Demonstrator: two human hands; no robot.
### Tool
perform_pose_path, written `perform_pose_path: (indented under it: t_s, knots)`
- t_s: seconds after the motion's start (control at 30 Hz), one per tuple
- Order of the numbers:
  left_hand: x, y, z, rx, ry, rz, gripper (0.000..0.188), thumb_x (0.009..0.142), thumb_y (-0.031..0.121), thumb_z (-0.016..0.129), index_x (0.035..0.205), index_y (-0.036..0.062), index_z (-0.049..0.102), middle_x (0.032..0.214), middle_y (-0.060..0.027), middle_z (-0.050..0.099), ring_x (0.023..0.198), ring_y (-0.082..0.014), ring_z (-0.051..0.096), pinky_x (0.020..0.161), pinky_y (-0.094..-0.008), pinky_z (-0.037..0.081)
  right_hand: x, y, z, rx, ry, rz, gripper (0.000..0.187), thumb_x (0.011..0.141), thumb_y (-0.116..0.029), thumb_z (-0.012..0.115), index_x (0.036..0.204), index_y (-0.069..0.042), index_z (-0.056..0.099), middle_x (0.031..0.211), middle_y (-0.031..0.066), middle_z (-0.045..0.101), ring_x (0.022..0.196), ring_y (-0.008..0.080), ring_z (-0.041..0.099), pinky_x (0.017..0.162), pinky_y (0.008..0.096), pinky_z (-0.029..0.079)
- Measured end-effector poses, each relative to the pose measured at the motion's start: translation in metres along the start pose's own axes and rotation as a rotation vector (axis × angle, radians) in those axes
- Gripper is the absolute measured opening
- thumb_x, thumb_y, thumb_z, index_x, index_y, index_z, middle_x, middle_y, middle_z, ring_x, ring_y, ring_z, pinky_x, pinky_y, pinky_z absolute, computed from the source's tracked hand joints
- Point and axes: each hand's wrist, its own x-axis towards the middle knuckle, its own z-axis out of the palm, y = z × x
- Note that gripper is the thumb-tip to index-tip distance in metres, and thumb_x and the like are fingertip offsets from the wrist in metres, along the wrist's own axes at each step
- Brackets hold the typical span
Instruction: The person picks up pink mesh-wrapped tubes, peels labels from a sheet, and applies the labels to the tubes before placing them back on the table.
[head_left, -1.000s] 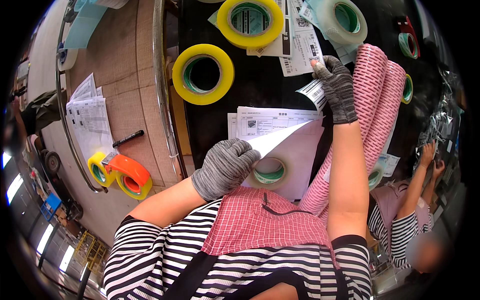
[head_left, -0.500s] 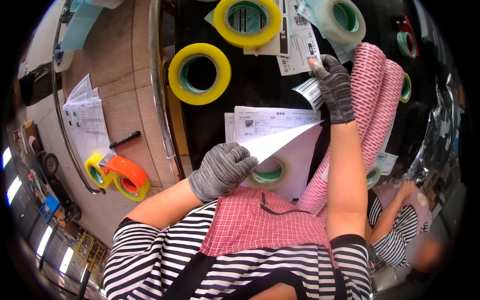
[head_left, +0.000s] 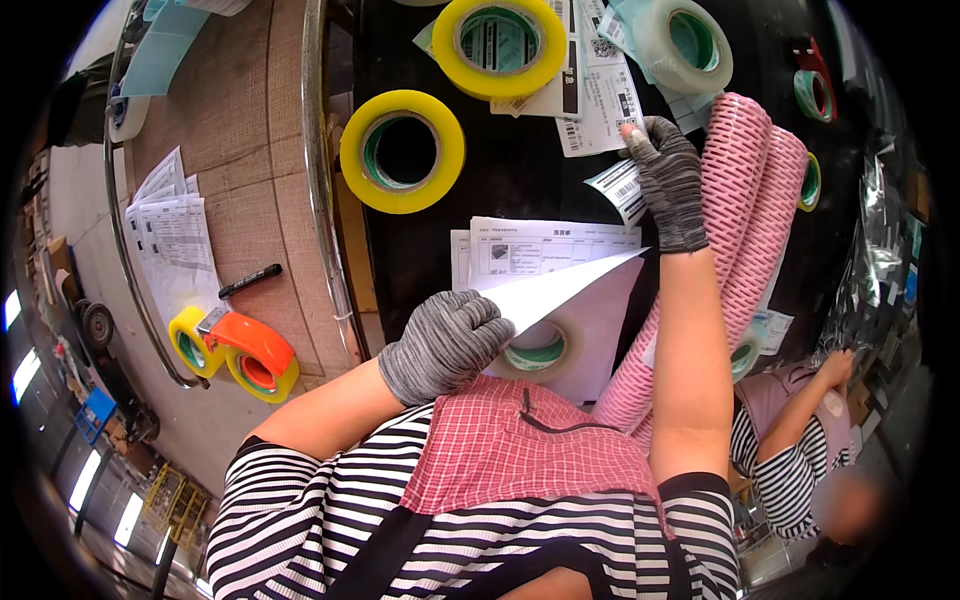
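My left hand [head_left: 447, 347], in a grey knitted glove, is closed on the turned-up corner of a printed paper sheet [head_left: 555, 290]. The sheet's lifted part folds over into a white point, and more printed paper [head_left: 545, 240] shows behind it. A clear tape roll [head_left: 540, 347] sits by the left knuckles on the paper. My right hand [head_left: 668, 185], in a matching glove with a bare thumb tip, pinches the lower end of a white shipping label [head_left: 600, 110]. Another barcode label [head_left: 618, 190] curls up beside its palm. Two pink mesh-wrapped rolls [head_left: 738, 190] lie against the right wrist.
Two yellow tape rolls [head_left: 452, 150] and a large clear tape roll [head_left: 715, 70] lie on the black table. Past a metal rail [head_left: 318, 180], a brown surface holds papers [head_left: 172, 245], a black marker [head_left: 250, 281] and an orange tape dispenser [head_left: 245, 335]. Another person [head_left: 800, 430] works at the lower right.
Both of my hands keep their hold, with hardly any movement. The other person's arm and hands at the right have shifted. A dark shape has come into view at the upper left.
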Motion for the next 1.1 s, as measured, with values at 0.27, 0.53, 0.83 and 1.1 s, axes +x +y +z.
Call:
perform_pose_path:
  t_s: [0.27,0.53,0.83,1.1]
  knots:
    - [-0.002,0.003,-0.002,0.0,-0.024,-0.026,0.016,0.073,0.012,0.076,0.087,0.0083,0.07,0.078,-0.0083,0.064,0.07,-0.0286,0.064,0.061,-0.039,0.053,-0.008,-0.003,-0.003,0.049,0.029,-0.027,0.027,0.094,-0.026,0.067,0.095,0.0,0.066,0.074,0.0032,0.064,0.065,0.0099,0.056,0.062,0.0275,0.046]
    - [-0.001,0.0,-0.003,-0.012,-0.033,-0.01,0.015,0.074,0.012,0.076,0.087,0.0076,0.07,0.079,-0.0087,0.065,0.072,-0.0286,0.065,0.062,-0.0388,0.053,-0.025,-0.027,-0.027,0.23,-0.045,0.054,0.024,0.095,-0.023,0.066,0.097,0.001,0.065,0.074,0.0046,0.065,0.064,0.0102,0.059,0.061,0.0255,0.048]
    - [-0.001,0.0,-0.004,-0.031,-0.026,-0.002,0.016,0.073,0.012,0.076,0.087,0.0075,0.07,0.079,-0.0091,0.065,0.072,-0.0289,0.065,0.062,-0.039,0.053,-0.066,-0.038,-0.07,0.197,-0.117,0.126,0.022,0.094,-0.02,0.065,0.098,0.001,0.065,0.075,0.0034,0.064,0.065,0.0089,0.058,0.061,0.0236,0.047]
    - [0.0,-0.001,-0.007,-0.032,-0.03,-0.002,0.017,0.072,0.009,0.076,0.088,0.0064,0.069,0.079,-0.0101,0.064,0.073,-0.0292,0.065,0.063,-0.0387,0.054,-0.106,-0.032,-0.113,0.184,0.006,0.07,0.02,0.094,-0.02,0.067,0.098,0.0,0.066,0.077,-0.0001,0.063,0.068,0.0064,0.055,0.063,0.0218,0.044]
